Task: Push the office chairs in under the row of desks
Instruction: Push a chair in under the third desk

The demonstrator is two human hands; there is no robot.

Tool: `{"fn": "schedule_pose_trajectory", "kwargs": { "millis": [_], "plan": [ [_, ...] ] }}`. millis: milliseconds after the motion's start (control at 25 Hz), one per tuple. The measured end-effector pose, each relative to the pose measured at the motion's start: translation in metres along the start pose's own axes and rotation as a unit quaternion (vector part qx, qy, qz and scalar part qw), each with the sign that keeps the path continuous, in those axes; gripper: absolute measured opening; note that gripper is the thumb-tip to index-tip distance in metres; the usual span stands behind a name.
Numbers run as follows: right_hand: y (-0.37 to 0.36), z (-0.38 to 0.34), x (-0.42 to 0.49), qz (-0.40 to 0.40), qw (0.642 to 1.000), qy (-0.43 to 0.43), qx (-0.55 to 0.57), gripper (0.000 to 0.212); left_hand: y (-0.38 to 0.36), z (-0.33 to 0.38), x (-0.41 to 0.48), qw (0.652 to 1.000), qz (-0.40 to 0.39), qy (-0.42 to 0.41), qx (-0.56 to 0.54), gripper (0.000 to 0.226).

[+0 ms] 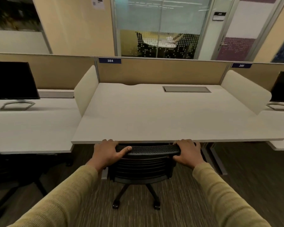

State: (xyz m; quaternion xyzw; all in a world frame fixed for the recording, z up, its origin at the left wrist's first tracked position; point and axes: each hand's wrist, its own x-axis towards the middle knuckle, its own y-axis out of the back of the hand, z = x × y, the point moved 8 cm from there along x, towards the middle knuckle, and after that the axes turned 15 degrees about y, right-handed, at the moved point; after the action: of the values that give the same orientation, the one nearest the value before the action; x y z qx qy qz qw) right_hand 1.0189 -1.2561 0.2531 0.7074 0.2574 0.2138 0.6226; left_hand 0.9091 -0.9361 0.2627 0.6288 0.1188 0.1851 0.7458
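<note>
A black mesh-backed office chair (142,167) stands right in front of me, its backrest top at the front edge of the white desk (162,122) marked 384. Its seat is hidden under the desktop. My left hand (107,153) grips the left end of the backrest's top rail, thumb lying along the mesh. My right hand (188,152) grips the right end of the same rail, fingers curled over it. The wheeled base shows below on the carpet.
A neighbouring desk on the left carries a dark monitor (11,81); another monitor (283,86) stands on the right desk. A second black chair (11,181) is partly visible at lower left. Cream side screens (87,90) flank the middle desk. Striped carpet lies behind the chair.
</note>
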Motion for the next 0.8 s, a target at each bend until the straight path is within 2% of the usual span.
{"fn": "schedule_pose_trajectory", "kwargs": {
  "millis": [160, 440, 680, 800],
  "plan": [
    [0.004, -0.018, -0.044, 0.002, 1.0, 0.007, 0.001, 0.068, 0.008, -0.006, -0.042, 1.0, 0.005, 0.02, -0.016, 0.085],
    [0.007, -0.049, -0.141, 0.049, 0.998, 0.021, 0.013, 0.102, 0.02, -0.011, -0.131, 0.999, 0.039, 0.027, 0.013, 0.089],
    [0.007, -0.048, -0.192, 0.049, 0.999, 0.002, 0.007, 0.106, 0.023, 0.007, -0.173, 1.0, 0.028, 0.005, 0.005, 0.095],
    [0.011, -0.031, -0.209, 0.046, 0.999, -0.015, 0.011, 0.103, 0.022, 0.027, -0.18, 0.999, 0.044, -0.008, -0.005, 0.088]
  ]
}}
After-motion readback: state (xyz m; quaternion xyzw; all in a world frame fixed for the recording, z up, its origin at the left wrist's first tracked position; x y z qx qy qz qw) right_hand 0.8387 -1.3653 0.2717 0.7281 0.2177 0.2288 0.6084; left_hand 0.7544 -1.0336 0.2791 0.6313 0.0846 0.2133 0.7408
